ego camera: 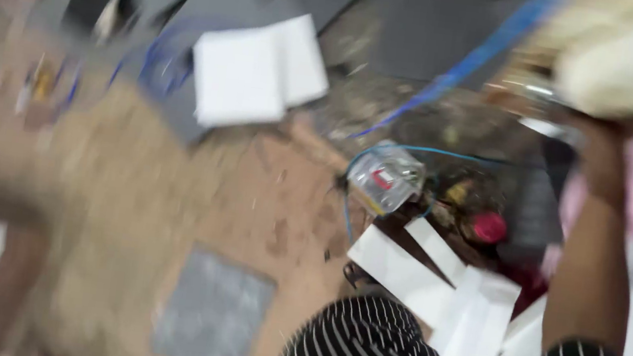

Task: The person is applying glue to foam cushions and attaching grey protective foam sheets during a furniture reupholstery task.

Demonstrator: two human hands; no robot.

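The right hand (582,114), arm raised, holds a pale cream bundle (628,63), though blur hides how its grip closes. The left hand is out of view. White boxes (432,281) and a clear plastic container (385,177) lie on the floor (168,208) below.

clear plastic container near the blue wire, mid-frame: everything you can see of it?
The clear plastic container is small and see-through, with a red patch on its side. It lies tilted on the dirty brown floor beside a heap of debris, and the thin blue wire loops over and around it. White rectangular pieces lie just below. No hand touches it. Motion blur hides finer detail.
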